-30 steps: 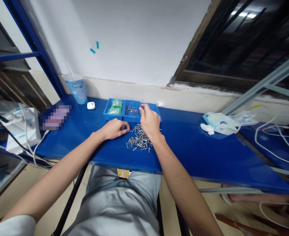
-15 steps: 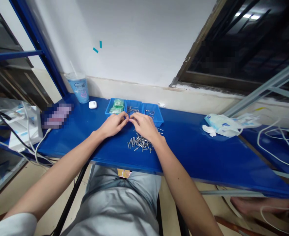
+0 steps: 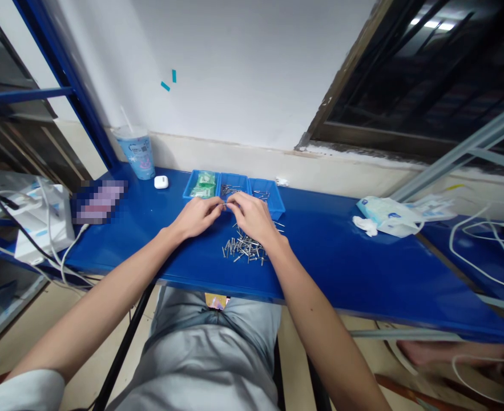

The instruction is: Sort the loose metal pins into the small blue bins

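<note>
My left hand [image 3: 199, 217] and my right hand [image 3: 254, 217] meet fingertip to fingertip just in front of the blue bins. Each is closed in a pinch, and a thin silver rivet [image 3: 225, 204] shows between them, mostly covered by the fingers. Below my right hand lies a loose pile of silver metal rivets [image 3: 245, 249], partly hidden by the wrist. Behind the hands stand three joined blue bins: the left bin [image 3: 187, 191] holds green-and-clear packets [image 3: 204, 184], the middle bin [image 3: 242, 181] and right bin [image 3: 278, 201] hold more rivets.
The blue table [image 3: 329, 257] runs along the wall. A blue cup with a straw [image 3: 137, 154] and a white earphone case [image 3: 161, 182] stand back left. White cables and a power strip [image 3: 48, 228] lie at far left. A tissue pack [image 3: 388, 217] lies right.
Both hands stay in nearly the same place. The fingertips have shifted slightly, and the thin rivet now shows between them. The pile and bins look unchanged.
</note>
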### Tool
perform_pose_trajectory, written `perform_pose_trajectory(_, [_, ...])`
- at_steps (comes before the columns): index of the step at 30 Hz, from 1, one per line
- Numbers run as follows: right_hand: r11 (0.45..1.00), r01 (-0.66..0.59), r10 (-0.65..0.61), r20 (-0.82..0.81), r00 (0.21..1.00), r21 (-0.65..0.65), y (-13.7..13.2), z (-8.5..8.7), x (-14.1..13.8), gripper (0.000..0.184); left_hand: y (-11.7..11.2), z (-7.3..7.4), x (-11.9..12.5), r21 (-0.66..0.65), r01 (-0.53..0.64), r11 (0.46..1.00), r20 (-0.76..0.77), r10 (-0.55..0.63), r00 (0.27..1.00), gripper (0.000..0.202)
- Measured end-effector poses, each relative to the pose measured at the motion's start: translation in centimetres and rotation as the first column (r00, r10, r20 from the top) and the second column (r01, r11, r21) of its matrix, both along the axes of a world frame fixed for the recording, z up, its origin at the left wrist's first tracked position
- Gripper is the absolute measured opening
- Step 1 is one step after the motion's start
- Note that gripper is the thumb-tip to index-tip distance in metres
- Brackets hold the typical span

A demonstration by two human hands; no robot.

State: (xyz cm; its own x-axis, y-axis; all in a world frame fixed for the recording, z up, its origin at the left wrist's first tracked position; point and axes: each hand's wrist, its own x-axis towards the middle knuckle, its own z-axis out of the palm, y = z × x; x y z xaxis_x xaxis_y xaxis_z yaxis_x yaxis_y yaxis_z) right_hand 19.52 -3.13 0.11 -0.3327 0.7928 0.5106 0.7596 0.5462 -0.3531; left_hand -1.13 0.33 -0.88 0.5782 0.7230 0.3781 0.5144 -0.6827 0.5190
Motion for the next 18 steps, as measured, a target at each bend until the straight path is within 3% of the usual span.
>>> perform_pose_trajectory(9, [1.0, 0.024, -0.024, -0.016, 1.0, -0.002, 0.25, -0.18, 0.18, 0.015, -0.08, 0.1, 0.01, 0.018, -0.038, 0.999, 0.026, 0.038, 0.999, 0.029])
perform_pose_trajectory(18, [0.99, 0.119, -0.119, 0.013, 0.993, -0.073, 0.0, 0.32, -0.17, 0.033, -0.14, 0.11, 0.14, 0.048, 0.008, 0.999, -0.001, -0.008, 1.0, 0.033])
